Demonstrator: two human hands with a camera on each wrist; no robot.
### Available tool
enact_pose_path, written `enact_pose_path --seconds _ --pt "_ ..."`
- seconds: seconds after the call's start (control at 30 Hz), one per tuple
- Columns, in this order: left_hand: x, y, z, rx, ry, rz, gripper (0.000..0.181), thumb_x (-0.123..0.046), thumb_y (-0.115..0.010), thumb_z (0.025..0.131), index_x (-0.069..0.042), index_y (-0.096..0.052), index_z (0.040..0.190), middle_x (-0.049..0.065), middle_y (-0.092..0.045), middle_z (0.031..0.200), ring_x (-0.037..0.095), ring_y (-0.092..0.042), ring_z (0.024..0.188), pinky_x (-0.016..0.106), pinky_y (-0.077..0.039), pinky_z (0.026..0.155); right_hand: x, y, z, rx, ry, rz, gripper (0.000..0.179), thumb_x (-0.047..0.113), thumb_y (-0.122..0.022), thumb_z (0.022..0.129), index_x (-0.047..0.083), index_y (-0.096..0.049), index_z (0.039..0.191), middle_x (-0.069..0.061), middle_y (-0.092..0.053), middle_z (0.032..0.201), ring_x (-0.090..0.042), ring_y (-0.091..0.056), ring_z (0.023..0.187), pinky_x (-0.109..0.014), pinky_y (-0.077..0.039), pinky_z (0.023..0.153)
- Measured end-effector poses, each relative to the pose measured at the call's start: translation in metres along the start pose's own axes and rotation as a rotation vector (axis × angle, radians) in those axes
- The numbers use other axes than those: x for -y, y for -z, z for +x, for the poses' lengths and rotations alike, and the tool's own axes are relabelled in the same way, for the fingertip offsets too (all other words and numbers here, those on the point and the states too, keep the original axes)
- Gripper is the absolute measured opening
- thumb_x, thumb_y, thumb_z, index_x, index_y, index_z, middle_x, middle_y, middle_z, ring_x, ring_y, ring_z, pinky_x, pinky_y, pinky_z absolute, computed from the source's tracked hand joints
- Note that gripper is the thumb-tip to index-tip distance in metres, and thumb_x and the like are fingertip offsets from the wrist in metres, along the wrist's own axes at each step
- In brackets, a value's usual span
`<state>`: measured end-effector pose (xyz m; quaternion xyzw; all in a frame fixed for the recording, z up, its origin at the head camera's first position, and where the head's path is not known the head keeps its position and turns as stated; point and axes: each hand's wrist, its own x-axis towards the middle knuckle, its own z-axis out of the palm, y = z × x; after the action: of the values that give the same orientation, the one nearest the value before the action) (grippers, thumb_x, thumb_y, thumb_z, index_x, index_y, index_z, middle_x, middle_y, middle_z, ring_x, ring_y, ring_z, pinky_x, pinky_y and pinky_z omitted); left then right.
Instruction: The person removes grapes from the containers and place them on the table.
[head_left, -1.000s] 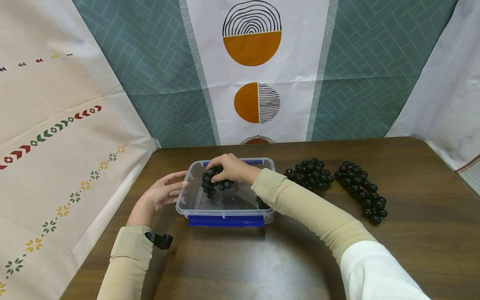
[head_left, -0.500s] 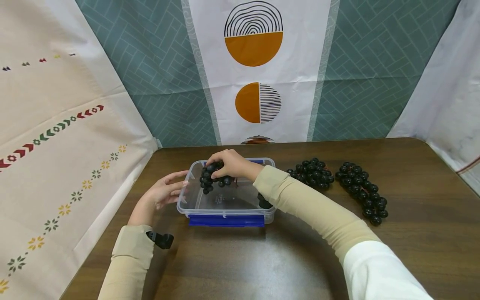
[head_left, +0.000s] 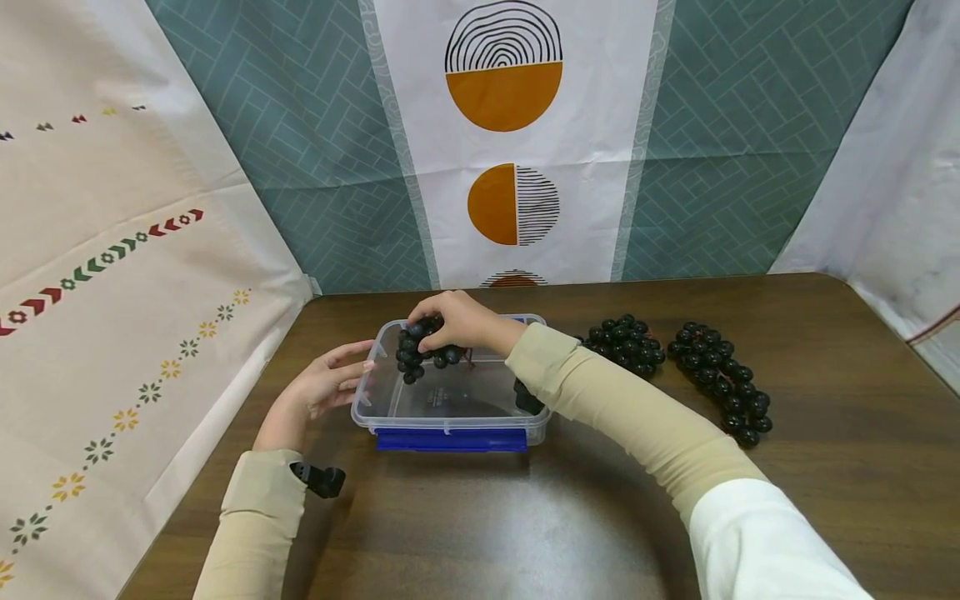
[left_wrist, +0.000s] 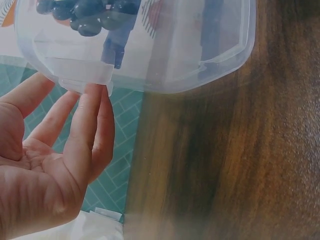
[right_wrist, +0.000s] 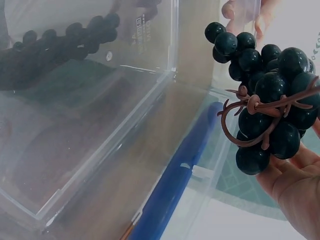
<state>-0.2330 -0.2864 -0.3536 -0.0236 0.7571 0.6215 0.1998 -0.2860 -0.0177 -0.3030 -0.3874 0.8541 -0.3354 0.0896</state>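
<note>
A bunch of black grapes (head_left: pixel 413 353) is gripped by my right hand (head_left: pixel 463 323) over the left part of a clear plastic container (head_left: pixel 450 422) with blue clips. In the right wrist view the bunch shows a curly brown stem (right_wrist: pixel 252 105), with fingers curled under the grapes. My left hand (head_left: pixel 324 385) is at the container's left side, fingers extended; in the left wrist view its fingertips (left_wrist: pixel 92 92) meet the clear end tab. Inside the container, at the right, lies another dark grape bunch (head_left: pixel 527 398), partly hidden by the right sleeve.
Two more black grape bunches lie on the brown table (head_left: pixel 840 433) to the right: a wide one (head_left: pixel 626 343), partly behind the right sleeve, and a long one (head_left: pixel 722 379). Patterned cloths hang behind and to the left.
The right hand has risen slightly and shifted a little toward the back left, carrying the grape bunch. The left hand and the container stay in place.
</note>
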Motion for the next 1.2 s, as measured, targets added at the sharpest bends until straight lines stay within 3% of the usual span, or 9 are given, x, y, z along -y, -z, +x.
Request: enact_pose_path --seconds 0.2,0.67,1.2 --pt "-0.001 -0.003 0.001 -0.023 0.033 0.003 0.064 -0.025 -0.061 0.094 -0.015 -0.029 0.149 -0.012 -0.064 0.100 0.007 -0.065 0.090 0.029 -0.056 0.077 0.003 0.005 -0.003 0.008 -0.002 -0.007 0.038 0.019 -0.073 0.085 0.012 -0.065 0.121 -0.004 -0.064 0.121 -0.020 -0.058 0.107 -0.029 -0.049 0.090" --pt "-0.001 -0.001 -0.002 0.010 0.015 -0.009 0.066 -0.024 -0.059 0.095 -0.013 -0.025 0.151 -0.012 -0.064 0.100 0.007 -0.065 0.089 0.027 -0.056 0.077 0.007 0.013 -0.008 0.004 0.017 -0.028 0.039 0.020 -0.074 0.084 0.012 -0.064 0.122 -0.003 -0.064 0.120 -0.019 -0.059 0.108 -0.030 -0.048 0.092" --pt "-0.004 -0.001 0.001 -0.007 0.034 -0.009 0.066 -0.023 -0.061 0.094 -0.014 -0.028 0.150 -0.011 -0.064 0.098 0.007 -0.065 0.087 0.027 -0.056 0.076 0.007 0.028 -0.028 -0.027 -0.025 -0.013 0.039 0.020 -0.075 0.083 0.013 -0.066 0.120 -0.005 -0.063 0.122 -0.021 -0.057 0.109 -0.032 -0.047 0.094"
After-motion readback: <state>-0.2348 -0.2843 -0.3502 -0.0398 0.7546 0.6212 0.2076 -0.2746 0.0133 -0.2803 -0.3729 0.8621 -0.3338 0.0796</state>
